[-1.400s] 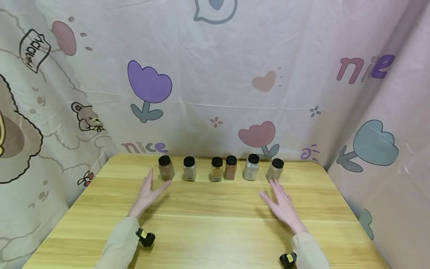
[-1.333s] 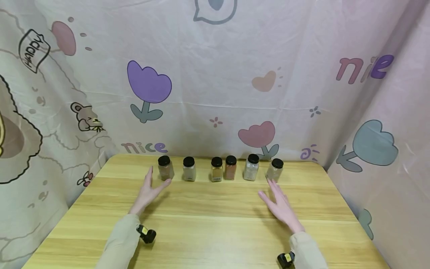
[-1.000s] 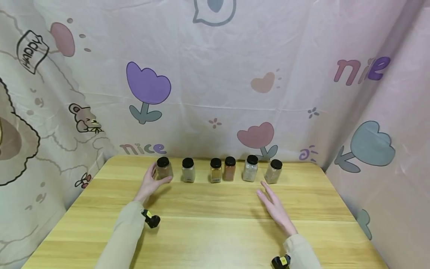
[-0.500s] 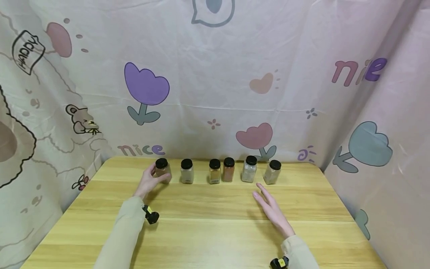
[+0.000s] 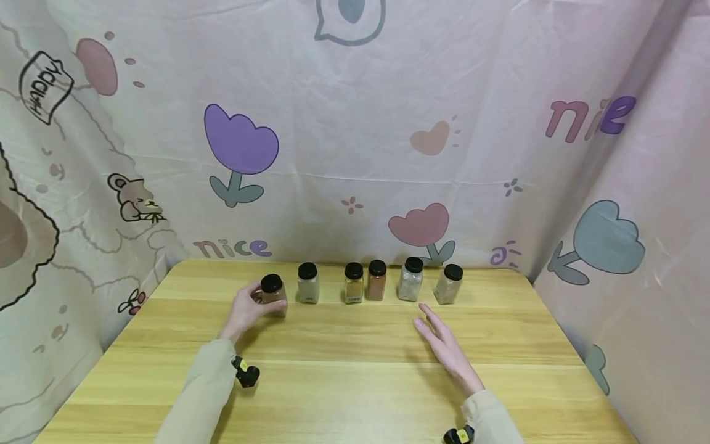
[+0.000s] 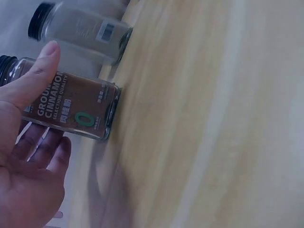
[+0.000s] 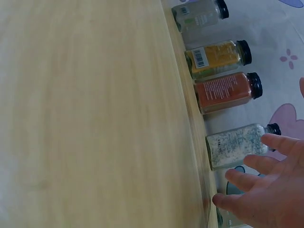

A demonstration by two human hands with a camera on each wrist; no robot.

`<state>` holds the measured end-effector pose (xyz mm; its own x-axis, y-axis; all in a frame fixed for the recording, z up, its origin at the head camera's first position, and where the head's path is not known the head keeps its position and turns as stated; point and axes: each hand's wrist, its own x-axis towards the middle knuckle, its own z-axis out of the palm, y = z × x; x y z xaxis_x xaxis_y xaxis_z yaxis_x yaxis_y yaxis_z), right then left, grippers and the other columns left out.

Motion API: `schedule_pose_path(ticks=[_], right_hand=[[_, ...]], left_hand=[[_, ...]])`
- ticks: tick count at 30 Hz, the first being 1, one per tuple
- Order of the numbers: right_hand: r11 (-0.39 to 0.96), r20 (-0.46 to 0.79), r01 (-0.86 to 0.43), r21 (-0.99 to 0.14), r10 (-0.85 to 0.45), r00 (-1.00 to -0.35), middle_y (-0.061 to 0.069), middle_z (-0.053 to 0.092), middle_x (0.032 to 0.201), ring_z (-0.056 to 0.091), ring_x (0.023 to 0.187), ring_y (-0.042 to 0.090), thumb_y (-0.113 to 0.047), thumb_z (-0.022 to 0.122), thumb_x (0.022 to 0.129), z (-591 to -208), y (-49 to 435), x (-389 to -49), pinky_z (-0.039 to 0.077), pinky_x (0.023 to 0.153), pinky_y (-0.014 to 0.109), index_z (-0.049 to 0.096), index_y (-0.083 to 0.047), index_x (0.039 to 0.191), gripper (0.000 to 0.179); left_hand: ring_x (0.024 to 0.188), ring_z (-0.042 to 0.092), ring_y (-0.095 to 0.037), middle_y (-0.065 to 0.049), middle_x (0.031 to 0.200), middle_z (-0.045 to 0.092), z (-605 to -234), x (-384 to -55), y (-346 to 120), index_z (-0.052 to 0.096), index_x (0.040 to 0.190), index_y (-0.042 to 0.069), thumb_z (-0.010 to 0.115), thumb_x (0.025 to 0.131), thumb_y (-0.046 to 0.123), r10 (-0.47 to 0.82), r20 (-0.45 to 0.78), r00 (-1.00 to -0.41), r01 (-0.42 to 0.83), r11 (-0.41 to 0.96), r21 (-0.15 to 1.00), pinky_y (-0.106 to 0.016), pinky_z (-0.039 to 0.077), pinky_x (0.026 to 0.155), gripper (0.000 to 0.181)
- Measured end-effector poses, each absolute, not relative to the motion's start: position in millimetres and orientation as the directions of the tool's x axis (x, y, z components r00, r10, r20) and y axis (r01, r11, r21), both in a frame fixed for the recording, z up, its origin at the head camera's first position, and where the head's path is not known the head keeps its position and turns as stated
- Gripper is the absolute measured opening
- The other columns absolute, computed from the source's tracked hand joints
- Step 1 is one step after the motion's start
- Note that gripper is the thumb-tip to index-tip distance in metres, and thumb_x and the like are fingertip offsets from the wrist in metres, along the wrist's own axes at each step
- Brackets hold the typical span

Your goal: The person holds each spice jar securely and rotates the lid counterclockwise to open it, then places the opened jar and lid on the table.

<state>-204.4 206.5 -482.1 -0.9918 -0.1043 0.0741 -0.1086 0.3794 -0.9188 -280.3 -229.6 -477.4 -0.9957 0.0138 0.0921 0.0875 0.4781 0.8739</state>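
My left hand grips a jar of ground cinnamon, black-lidded and full of brown powder. In the left wrist view the thumb lies across the label of this cinnamon jar, with fingers behind it; whether its base touches the table I cannot tell. My right hand is held above the table with fingers spread, holding nothing. Nearest to it are a jar with pale flecked contents and a pale beige jar, the latter mostly hidden by the hand in the right wrist view.
Along the back of the wooden table stand a greyish jar, a yellow jar and an orange-red jar, all black-lidded. Directly behind the row hangs a printed curtain.
My left hand has reached the cinnamon jar, closed round it and drawn it slightly towards me. My right hand has drifted left and away from the pale beige jar.
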Motion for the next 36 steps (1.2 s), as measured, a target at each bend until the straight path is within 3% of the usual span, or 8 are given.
schedule_pose_path(ticks=[7,19,28,36], right_hand=[[0.381,0.066,-0.105,-0.919,-0.113,-0.991,0.021,0.023,0.166,0.027,0.151,0.044,-0.032,0.048,0.106,-481,204,-204,0.017,0.124,0.063,0.028,-0.005,0.158,0.062],[0.37,0.057,-0.103,-0.923,-0.131,-0.99,0.021,0.022,0.166,0.033,0.149,0.044,-0.033,0.049,0.106,-482,202,-202,0.018,0.124,0.064,0.028,-0.006,0.158,0.062],[0.337,0.07,-0.111,-0.935,-0.132,-0.989,0.022,0.024,0.165,0.028,0.15,0.046,-0.031,0.05,0.105,-480,198,-199,0.018,0.124,0.065,0.028,-0.005,0.157,0.062],[0.299,0.08,-0.114,-0.947,-0.123,-0.989,0.023,0.03,0.162,0.03,0.15,0.045,-0.026,0.051,0.105,-479,194,-199,0.022,0.125,0.06,0.032,-0.004,0.156,0.059]], left_hand=[[0.121,0.063,-0.039,-0.025,0.13,0.064,-477,-265,-223,0.056,0.135,-0.001,0.081,0.086,0.021,0.095,0.144,-0.985,0.172,0.456,0.873,-0.042,0.055,0.105,0.059],[0.121,0.065,-0.035,-0.023,0.129,0.066,-485,-251,-204,0.057,0.134,-0.001,0.079,0.087,0.017,0.226,0.173,-0.959,0.25,0.379,0.891,-0.028,0.055,0.103,0.055],[0.12,0.065,-0.035,-0.021,0.128,0.068,-484,-243,-180,0.06,0.131,0.0,0.08,0.086,0.021,0.278,0.169,-0.946,0.272,0.388,0.881,-0.044,0.053,0.106,0.054],[0.12,0.065,-0.033,-0.017,0.127,0.069,-484,-238,-160,0.061,0.132,0.002,0.083,0.082,0.02,0.278,0.145,-0.95,0.247,0.38,0.891,-0.045,0.052,0.107,0.058]])
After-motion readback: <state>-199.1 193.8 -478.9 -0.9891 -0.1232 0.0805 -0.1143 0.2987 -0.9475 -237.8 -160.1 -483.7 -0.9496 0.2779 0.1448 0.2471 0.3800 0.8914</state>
